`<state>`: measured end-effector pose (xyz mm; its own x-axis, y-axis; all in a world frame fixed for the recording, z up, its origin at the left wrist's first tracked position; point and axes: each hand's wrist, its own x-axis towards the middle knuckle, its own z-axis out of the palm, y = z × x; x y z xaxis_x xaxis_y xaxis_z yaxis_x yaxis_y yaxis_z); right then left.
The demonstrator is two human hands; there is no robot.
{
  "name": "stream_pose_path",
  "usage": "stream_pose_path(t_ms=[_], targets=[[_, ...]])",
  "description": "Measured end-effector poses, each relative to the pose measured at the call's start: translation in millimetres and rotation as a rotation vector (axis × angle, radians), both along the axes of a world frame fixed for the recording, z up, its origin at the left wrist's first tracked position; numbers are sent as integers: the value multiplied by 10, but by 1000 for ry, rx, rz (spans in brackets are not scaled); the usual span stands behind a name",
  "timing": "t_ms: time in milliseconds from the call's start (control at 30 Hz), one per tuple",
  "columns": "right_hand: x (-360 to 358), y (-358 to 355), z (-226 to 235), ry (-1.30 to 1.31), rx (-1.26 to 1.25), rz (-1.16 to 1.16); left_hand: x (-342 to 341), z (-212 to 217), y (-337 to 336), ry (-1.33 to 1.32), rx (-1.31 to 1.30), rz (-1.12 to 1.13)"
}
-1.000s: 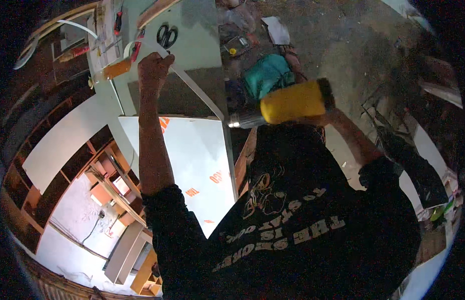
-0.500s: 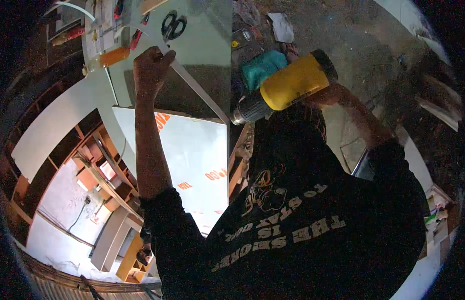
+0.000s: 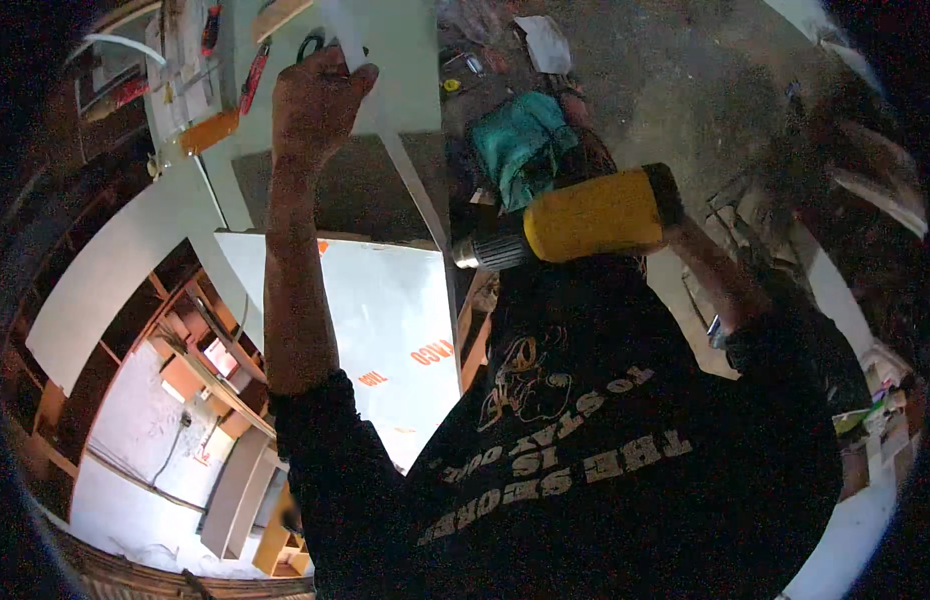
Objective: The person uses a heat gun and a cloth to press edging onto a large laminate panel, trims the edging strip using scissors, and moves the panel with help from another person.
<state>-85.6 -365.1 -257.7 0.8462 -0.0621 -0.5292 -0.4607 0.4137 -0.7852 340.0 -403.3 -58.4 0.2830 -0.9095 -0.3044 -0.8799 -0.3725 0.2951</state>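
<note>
My left hand [image 3: 320,105] is closed on a long, thin white strip [image 3: 413,185], with the thumb pressed along it. The strip slants down from the hand to the right edge of the pale work surface [image 3: 405,95]. In my right hand [image 3: 682,238], mostly hidden behind the tool, is a yellow heat gun [image 3: 590,215] with a black back end. Its metal nozzle points left, close to the strip's lower end; whether they touch I cannot tell. Black-handled scissors [image 3: 309,46] lie beside my left hand, partly covered by it.
A white panel [image 3: 385,300] with orange print lies below my left forearm. Red-handled cutters [image 3: 253,78] lie at the upper left. A teal cloth [image 3: 520,140] sits beyond the heat gun, near a white paper scrap [image 3: 543,45]. Curved pale board [image 3: 115,280] stands at left.
My left hand has moved farther out with the strip and now covers part of the scissors. The heat gun has swung to nearly level, its nozzle slightly lower. The whole view has shifted a little.
</note>
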Motion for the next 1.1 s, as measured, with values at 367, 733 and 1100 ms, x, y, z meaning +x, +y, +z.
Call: stream_pose_path(t_ms=[367,733,1100], targets=[[61,431,-93,-94,-112,-152,-10,-31,-87,-67,2,-125],[-91,242,-173,-123,-194,-120,192,-142,49,-73,-76,-136],[-167,-263,-522,-239,-414,61,481,-195,272,-108,-6,-86]])
